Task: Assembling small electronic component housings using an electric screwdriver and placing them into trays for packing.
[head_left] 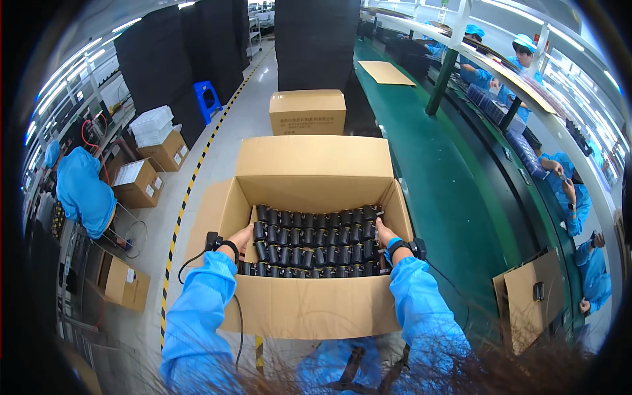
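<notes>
An open cardboard box stands in front of me with its flaps spread. Inside it, several rows of black cylindrical parts lie packed close together. My left hand reaches into the box and grips the left end of this packed layer. At the opposite end, my right hand is closed on its right side, thumb uppermost. Most of the fingertips are hidden against the box walls and the parts. Each wrist wears a black strap with a small dark device.
A closed carton stands just beyond the box. On the right runs a green work surface with co-workers in blue along it and flat cardboard leaning nearby. More cartons, a blue stool and a seated person are left.
</notes>
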